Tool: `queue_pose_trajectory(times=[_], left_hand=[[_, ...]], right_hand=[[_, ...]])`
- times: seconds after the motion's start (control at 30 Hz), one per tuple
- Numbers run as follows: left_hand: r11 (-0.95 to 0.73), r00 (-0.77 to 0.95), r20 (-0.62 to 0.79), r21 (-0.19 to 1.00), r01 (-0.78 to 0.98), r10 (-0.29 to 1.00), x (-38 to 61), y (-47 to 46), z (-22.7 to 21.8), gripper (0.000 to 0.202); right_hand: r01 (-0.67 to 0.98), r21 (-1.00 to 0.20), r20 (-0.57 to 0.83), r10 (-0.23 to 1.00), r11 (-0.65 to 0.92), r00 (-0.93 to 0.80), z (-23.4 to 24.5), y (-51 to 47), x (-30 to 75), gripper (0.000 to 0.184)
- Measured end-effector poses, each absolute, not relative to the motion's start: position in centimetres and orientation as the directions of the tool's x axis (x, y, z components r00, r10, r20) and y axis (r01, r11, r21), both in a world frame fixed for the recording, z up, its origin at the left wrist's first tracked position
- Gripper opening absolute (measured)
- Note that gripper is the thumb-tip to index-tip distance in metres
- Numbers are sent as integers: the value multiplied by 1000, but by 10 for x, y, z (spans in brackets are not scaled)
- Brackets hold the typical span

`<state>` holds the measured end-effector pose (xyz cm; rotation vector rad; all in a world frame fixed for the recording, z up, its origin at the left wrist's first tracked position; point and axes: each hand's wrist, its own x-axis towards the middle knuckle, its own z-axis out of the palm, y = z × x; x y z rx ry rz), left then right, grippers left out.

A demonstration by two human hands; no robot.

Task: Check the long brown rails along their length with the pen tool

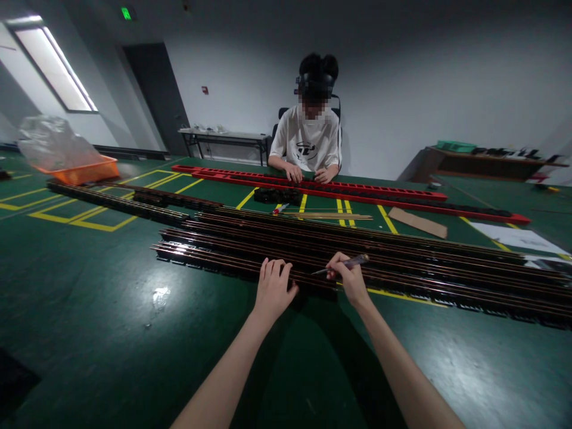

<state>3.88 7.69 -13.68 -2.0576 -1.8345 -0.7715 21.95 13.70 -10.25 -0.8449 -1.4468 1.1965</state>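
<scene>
Right hand (349, 277) grips a screwdriver (357, 261), tip at the dark rails (214, 261). Left hand (274, 291) rests on them, fingers spread; clamping unclear. Rails cross the green table (111, 286). Work appears underway; finished and remaining portions indistinguishable.

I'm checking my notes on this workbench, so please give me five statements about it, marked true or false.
1. The right hand holds a screwdriver. True.
2. The left hand grips a second screwdriver. False: it rests at the long dark rails.
3. A clear plastic bag rises from the orange basket. True.
4. The co-worker wears a black shirt. False: the shirt is white.
5. The long red strips lie nearer the co-worker than the rails do. True.
</scene>
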Motion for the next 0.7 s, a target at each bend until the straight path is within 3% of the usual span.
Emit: queue_pose_trajectory(times=[0.7], left_hand=[[-153,76,525,105,983,848,39,75,-134,35]], right_hand=[[-70,-967,253,940,244,-230,-104,137,220,15]])
